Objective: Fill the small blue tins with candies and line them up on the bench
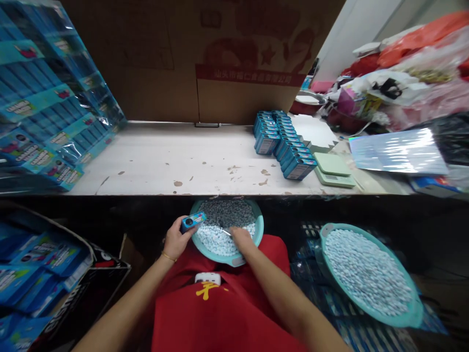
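Observation:
My left hand is closed around a small blue candy box, held tilted at the left rim of a turquoise basin. Small pale blue and white candies fill much of that basin, which rests on my lap. Inside it, my right hand grips a thin metal utensil, perhaps a spoon; its far end is among the candies and hard to make out.
A second basin of candies stands at right. Above my lap runs a white worktop with rows of blue boxes, a pale green scale and a large carton. Wrapped boxes are stacked left; an open carton sits below.

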A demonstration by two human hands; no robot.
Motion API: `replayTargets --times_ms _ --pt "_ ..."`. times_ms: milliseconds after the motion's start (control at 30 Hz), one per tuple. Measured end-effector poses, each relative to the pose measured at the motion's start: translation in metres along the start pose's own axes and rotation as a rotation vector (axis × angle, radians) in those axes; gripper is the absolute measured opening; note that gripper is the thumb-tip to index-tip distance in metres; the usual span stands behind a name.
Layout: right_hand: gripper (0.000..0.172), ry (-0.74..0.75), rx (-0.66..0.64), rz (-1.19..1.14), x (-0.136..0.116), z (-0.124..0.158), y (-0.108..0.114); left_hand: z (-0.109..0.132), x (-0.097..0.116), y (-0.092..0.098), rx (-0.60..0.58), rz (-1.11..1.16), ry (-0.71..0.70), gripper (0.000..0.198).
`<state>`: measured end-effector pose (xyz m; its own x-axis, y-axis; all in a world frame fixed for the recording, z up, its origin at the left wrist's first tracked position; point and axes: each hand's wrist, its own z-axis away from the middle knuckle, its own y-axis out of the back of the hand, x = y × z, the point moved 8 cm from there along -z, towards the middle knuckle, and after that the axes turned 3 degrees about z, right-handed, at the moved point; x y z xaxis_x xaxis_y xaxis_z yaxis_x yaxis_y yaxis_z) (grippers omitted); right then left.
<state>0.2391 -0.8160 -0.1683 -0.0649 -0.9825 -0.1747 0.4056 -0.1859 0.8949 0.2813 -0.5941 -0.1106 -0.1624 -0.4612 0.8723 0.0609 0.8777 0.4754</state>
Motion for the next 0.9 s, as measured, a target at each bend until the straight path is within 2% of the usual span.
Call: replayTargets --times_ms 67,133,200,300,400,567,700,800,900 --pt "0.032 0.023 0.007 -0.07 -0.012 -0.008 -0.02 0.0 0.0 0.001 0.017 0.006 0.016 0.042" --pt "0.03 0.035 0.005 -0.141 -0.014 -0.015 -0.03 -0.001 -0.002 0.002 0.025 0.02 0.031 0.043" --pt "0.029 0.046 0.004 -0.217 -0.008 -0.02 -0.033 -0.002 -0.004 0.003 0.029 0.032 0.044 0.044" --pt "0.031 0.073 0.02 -0.322 0.008 -0.019 -0.024 -0.004 -0.007 0.004 0.035 0.032 0.054 0.045" --pt "0.031 0.116 0.049 -0.409 0.02 -0.009 0.0 -0.005 -0.005 0.004 0.033 0.036 0.043 0.044" --pt "0.029 0.232 0.151 -0.566 0.013 0.018 0.068 -0.005 0.007 -0.009 -0.025 0.003 -0.028 0.037" --pt "0.028 0.25 0.168 -0.285 -0.019 0.033 0.112 -0.006 0.016 -0.022 -0.058 -0.061 -0.114 0.035" --pt "0.028 0.226 0.144 0.01 -0.05 0.037 0.131 -0.007 0.018 -0.027 -0.057 -0.106 -0.147 0.036" --pt "0.028 0.259 0.133 0.204 -0.082 0.042 0.142 -0.001 0.02 -0.025 -0.048 -0.164 -0.113 0.036"
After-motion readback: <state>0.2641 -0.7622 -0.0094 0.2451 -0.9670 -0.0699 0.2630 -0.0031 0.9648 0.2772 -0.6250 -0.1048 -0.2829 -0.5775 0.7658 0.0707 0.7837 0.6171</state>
